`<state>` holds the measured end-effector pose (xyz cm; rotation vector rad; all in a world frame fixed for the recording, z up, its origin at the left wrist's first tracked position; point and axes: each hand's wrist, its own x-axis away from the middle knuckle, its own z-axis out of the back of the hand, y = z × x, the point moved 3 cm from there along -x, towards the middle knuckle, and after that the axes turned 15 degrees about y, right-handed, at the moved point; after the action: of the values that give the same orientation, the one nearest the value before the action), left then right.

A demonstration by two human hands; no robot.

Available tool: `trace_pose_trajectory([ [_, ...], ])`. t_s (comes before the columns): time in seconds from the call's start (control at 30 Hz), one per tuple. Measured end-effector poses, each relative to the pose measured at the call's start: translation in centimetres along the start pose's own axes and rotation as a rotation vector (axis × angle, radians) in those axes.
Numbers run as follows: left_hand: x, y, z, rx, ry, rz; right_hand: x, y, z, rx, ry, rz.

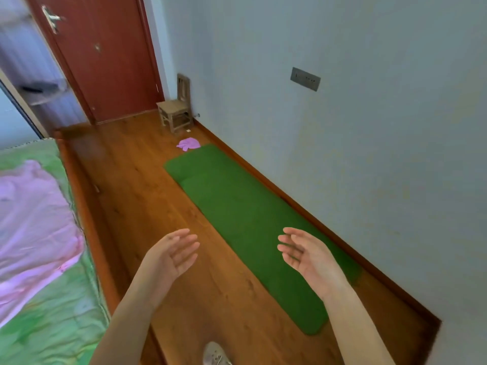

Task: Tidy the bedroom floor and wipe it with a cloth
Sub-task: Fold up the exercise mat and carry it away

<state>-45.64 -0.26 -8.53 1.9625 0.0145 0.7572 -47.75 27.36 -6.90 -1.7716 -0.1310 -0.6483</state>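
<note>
A crumpled purple cloth (188,143) lies on the wooden floor (147,201) just beyond the far end of a long green mat (245,222). The mat runs along the right wall. My left hand (172,255) hovers above the bare floor with palm facing right and fingers relaxed, holding nothing. My right hand (307,255) hovers over the mat's near half, palm facing left, fingers straight and empty. Both hands are far from the cloth.
A small wooden chair (176,109) stands in the far corner by a closed red-brown door (105,56). A bed (39,233) with a green sheet and pink blanket fills the left side. A tiny white scrap (188,130) lies near the chair. My shoe (216,355) shows at the bottom.
</note>
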Motion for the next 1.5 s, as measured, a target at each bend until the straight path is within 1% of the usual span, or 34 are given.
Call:
trace_pose_trajectory([
  [0.23, -9.2, 5.8, 0.0, 0.016, 0.046, -0.018, -7.4, -2.1, -9.8, 0.003, -0.062, -0.036],
  [0.6, -18.7, 11.2, 0.5, 0.012, 0.140, -0.048, -16.2, -4.2, -19.4, 0.028, -0.128, -0.064],
  [0.73, -23.1, 13.0, 0.1, 0.006, 0.200, -0.077, -20.3, -5.6, -23.2, 0.050, -0.188, -0.032],
  [0.87, -28.9, 16.0, -1.0, -0.017, 0.229, -0.104, -25.5, -7.9, -27.2, 0.010, -0.223, -0.008],
  [0.97, -33.5, 18.8, -2.6, -0.067, 0.217, -0.114, -29.5, -9.7, -30.1, -0.030, -0.213, 0.000],
  [1.13, -41.1, 22.7, -6.0, -0.108, 0.185, -0.057, -35.3, -12.2, -33.8, -0.053, -0.171, -0.014],
  [1.4, -50.3, 25.0, -10.0, -0.155, 0.136, 0.018, -41.4, -13.4, -37.4, -0.038, -0.102, -0.061],
  [1.5, -53.8, 25.7, -10.9, -0.190, 0.115, 0.031, -43.2, -13.6, -38.1, -0.057, -0.049, -0.067],
])
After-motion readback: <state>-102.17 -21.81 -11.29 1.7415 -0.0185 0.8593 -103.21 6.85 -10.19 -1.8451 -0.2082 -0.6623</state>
